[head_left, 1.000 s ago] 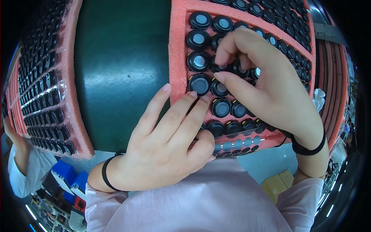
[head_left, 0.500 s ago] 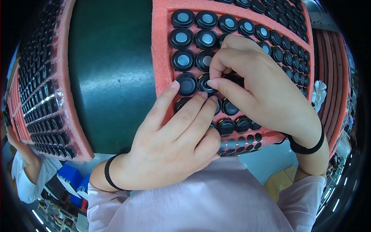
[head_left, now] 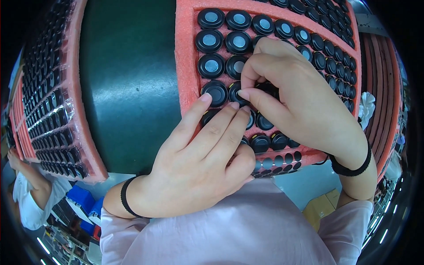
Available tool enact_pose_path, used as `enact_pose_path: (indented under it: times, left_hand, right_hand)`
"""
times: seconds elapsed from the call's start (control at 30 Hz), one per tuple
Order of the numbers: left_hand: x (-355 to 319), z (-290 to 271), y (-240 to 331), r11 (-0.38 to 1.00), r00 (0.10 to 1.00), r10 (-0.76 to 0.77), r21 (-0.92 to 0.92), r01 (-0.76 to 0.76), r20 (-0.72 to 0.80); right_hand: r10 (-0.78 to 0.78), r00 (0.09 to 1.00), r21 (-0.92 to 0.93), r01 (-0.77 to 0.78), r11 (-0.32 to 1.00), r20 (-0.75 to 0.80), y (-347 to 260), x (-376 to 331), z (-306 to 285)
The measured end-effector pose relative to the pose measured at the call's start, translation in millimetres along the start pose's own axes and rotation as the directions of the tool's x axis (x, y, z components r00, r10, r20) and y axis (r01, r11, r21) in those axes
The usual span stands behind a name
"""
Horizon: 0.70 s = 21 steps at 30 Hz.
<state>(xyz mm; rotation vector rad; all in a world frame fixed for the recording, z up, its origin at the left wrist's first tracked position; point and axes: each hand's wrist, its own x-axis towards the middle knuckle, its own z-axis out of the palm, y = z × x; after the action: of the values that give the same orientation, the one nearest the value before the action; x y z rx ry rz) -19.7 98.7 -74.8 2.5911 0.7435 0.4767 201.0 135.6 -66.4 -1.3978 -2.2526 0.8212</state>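
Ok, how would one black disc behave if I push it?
The black disc would probably shift little, as it sits in pink foam. Its smooth surface may feel slippery. Lying flat, it seems unlikely to tip.

Right hand (head_left: 293, 88): thumb tip at a black round part (head_left: 234, 94) in pink foam tray (head_left: 186, 53), index curled, grip unclear. Left hand (head_left: 198, 152) spread, fingertips by neighbouring parts (head_left: 216, 92). Green table (head_left: 128, 88) left of tray; dotted clear strip (head_left: 278, 161) along near edge.
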Motion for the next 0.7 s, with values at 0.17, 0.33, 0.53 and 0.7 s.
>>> enact_pose_path:
  times: [0.17, 0.33, 0.53, 0.7]
  left_hand:
    - [-1.5, 0.4, 0.5, 1.0, 1.0, -0.002, 0.001, 0.002, -0.004]
    - [-1.9, -0.2, 1.4, 1.0, 1.0, -0.006, -0.006, 0.006, 0.0]
    - [-1.5, -0.8, 2.3, 1.0, 1.0, -0.002, -0.007, 0.003, 0.008]
    - [1.5, -3.6, 3.8, 1.0, 1.0, 0.006, -0.015, -0.006, 0.012]
  right_hand:
    - [-0.004, 1.0, -0.019, 0.004, 1.0, -0.007, -0.8, -0.3, 1.7]
    - [-0.004, 1.0, -0.035, 0.003, 0.999, -0.019, -1.9, 0.1, 2.8]
    - [0.007, 0.999, -0.037, -0.008, 0.999, -0.035, -3.8, -0.4, 1.4]
    - [-0.005, 0.996, -0.094, -0.004, 0.996, -0.09, -7.7, -4.6, -6.8]
